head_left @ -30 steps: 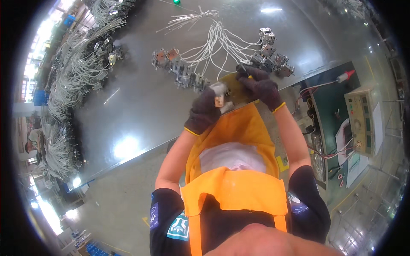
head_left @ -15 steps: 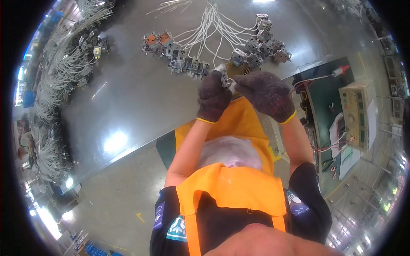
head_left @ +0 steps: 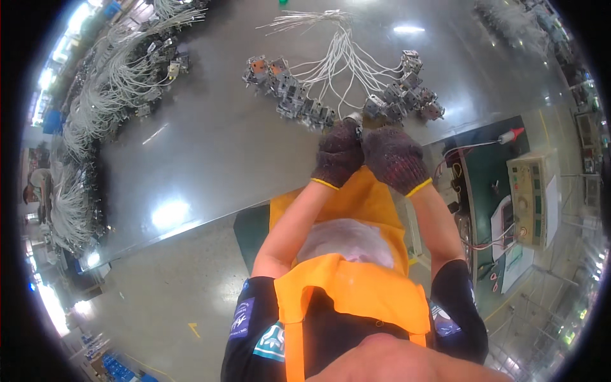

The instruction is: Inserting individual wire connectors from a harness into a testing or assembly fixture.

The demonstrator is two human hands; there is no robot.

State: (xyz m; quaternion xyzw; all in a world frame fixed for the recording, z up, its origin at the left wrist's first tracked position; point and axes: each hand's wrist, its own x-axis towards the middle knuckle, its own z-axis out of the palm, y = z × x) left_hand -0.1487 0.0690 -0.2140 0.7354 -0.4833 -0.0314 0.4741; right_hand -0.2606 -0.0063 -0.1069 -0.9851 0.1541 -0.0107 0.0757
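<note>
Both hands wear dark knitted gloves with yellow cuffs and meet at the near edge of the metal table. My left hand is closed around a small metal wired part; only its pale tip shows above the glove, and a white wire runs up from it. My right hand is closed against the same part, its fingertips hidden. A bunch of white wires fans out beyond the hands. Its ends carry metal blocks, one cluster to the left and another cluster to the right.
A big heap of wired parts lines the table's left side, with another pile at the far right. On the right a green-topped bench holds a beige instrument, a red-tipped probe and scissors.
My right hand has turned and come in closer to the left one, so the part between them is now mostly covered. The whole view has shifted a little.
</note>
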